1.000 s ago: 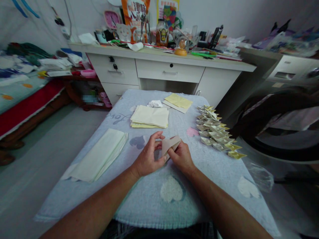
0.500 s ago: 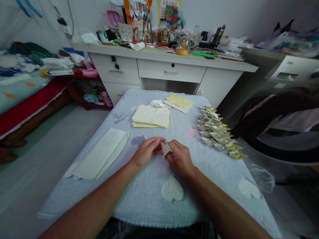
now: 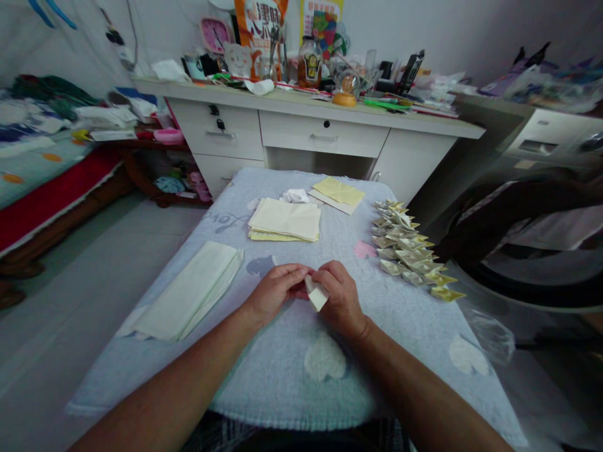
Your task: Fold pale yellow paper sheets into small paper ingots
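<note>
Between my hands is a small piece of folded paper [image 3: 316, 294], pale on its visible face. My left hand [image 3: 277, 290] pinches its far left end with thumb and fingers. My right hand [image 3: 342, 297] closes round its right side, and part of the paper is hidden by the fingers. Both hands are just above the cloth-covered table [image 3: 282, 370]. To the right stand rows of folded paper boats [image 3: 407, 248], whitish and yellow. A stack of cream and yellow paper sheets [image 3: 285, 220] lies beyond my hands.
Long folded paper [image 3: 188, 289] lies on the left of the table. Crumpled white paper [image 3: 295, 196] and yellow paper [image 3: 339, 190] lie near the far edge. Behind stands a cluttered white desk [image 3: 325, 135]; a washing machine [image 3: 537, 144] is on the right.
The folded paper has turned in my fingers and now shows a broader, lighter face tilted toward me. My right hand's fingers have shifted along it. The things on the table stay put.
</note>
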Demonstrator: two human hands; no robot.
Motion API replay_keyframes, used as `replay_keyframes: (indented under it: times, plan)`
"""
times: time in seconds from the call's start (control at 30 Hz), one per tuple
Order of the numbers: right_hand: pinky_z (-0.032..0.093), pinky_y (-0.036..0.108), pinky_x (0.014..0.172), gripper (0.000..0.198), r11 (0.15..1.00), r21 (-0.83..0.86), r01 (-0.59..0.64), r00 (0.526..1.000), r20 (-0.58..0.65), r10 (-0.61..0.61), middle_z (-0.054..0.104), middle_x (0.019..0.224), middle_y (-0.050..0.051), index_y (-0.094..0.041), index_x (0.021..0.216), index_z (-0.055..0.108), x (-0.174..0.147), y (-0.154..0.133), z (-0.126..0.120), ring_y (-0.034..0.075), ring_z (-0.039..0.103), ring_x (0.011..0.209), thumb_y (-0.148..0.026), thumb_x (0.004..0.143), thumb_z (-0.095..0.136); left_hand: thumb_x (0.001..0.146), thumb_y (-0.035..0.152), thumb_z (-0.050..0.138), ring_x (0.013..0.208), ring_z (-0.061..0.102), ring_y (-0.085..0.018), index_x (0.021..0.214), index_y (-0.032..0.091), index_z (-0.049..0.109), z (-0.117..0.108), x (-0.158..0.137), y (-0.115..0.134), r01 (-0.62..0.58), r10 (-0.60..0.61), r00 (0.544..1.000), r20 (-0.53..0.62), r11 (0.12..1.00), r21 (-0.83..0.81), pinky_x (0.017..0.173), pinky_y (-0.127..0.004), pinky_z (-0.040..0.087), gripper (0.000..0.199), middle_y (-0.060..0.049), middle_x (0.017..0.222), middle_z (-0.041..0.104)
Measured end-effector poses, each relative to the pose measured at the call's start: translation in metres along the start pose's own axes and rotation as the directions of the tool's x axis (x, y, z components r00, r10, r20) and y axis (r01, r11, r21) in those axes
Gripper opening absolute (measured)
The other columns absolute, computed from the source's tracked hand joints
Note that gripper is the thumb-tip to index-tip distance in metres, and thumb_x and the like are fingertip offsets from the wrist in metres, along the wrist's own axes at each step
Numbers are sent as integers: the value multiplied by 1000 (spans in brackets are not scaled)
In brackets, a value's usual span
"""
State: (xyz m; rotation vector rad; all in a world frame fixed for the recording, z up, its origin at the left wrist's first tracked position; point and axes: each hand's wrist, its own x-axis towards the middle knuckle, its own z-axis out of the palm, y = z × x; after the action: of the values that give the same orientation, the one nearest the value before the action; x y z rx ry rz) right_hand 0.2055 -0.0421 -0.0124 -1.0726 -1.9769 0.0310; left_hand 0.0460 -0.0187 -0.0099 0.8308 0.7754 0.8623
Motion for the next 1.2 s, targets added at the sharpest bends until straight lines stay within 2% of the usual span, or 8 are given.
replay_keyframes:
  times: [0.1,0.2,0.27,0.43,0.63,0.87,1.07,1.2]
  plan:
    - [43,29,63,2,996,73,-53,998,-34,56,54,79,4,-19,86,58,2,-2,-3,17,51,74,-19,84,60,75,36,73,72,62,-14,86,12,73,0,0,-1,-7,7,1000,6,1000,2,66,-23,49,27,-6,78,69]
    - [41,28,62,11,986,140,-90,995,-38,96,53,78,2,-19,85,56,3,-2,-4,16,51,73,-21,80,66,74,36,74,70,61,-13,84,12,74,2,0,-1,-14,14,1000,11,1000,12,64,-22,49,26,-5,76,68]
    - [41,28,62,13,978,183,-96,994,-38,105,52,77,2,-19,85,56,3,-1,-4,16,51,72,-21,79,68,74,36,75,70,61,-13,85,12,74,2,0,-1,-22,22,1000,10,1000,20,64,-23,49,27,-5,74,68]
    - [40,28,64,4,962,252,-105,993,-30,116,53,78,2,-20,86,56,2,1,-3,16,51,74,-17,84,59,78,41,70,73,61,-15,92,13,73,-1,1,-1,-38,38,999,8,998,42,65,-25,51,31,-6,80,68]
    - [39,28,63,9,963,251,-96,994,-20,105,53,77,2,-20,86,54,3,-1,-7,16,51,73,-17,80,60,76,41,72,70,60,-13,87,12,74,-2,2,-3,-49,48,999,22,995,88,64,-23,49,32,-6,75,67]
    - [43,27,65,33,885,370,-283,947,-39,319,52,84,0,-21,100,51,5,-1,-7,15,51,74,-19,72,67,78,42,69,73,61,-15,89,12,75,-1,-1,-1,-71,69,997,22,987,147,63,-24,48,33,-9,82,70]
    - [38,26,63,12,874,397,-280,954,15,299,50,76,-1,-20,78,54,9,-2,-10,14,48,71,-20,74,66,77,40,70,70,60,-14,89,11,75,1,-1,0,-70,66,997,29,983,169,63,-25,48,31,-8,80,70]
    - [38,26,63,10,848,455,-273,956,33,290,51,77,0,-20,76,56,10,-5,-11,14,49,71,-20,74,66,76,38,70,68,59,-14,87,11,75,1,-1,-1,-66,62,998,31,984,163,61,-24,47,29,-7,77,69]
